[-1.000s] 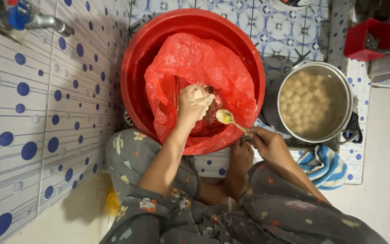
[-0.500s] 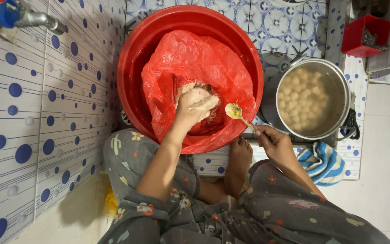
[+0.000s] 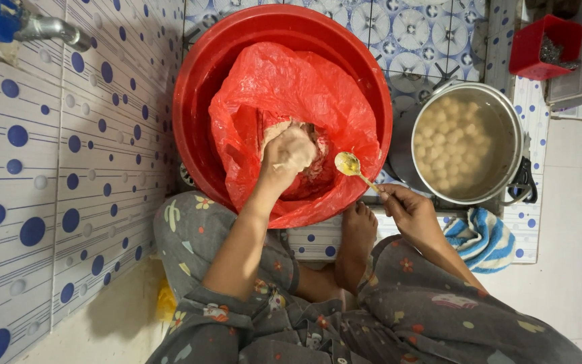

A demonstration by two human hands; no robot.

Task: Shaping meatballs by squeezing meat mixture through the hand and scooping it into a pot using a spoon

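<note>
Tiled floor: left hand (image 3: 289,152) scoops paste; right hand (image 3: 409,214) holds spoon (image 3: 349,164).

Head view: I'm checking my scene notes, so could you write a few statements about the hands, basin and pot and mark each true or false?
1. The left hand is in the red bag inside the basin. True.
2. The right hand holds a knife. False: it holds a spoon.
3. The pot is empty. False: it holds pale balls in liquid.
4. The spoon is over the basin's edge. True.
</note>
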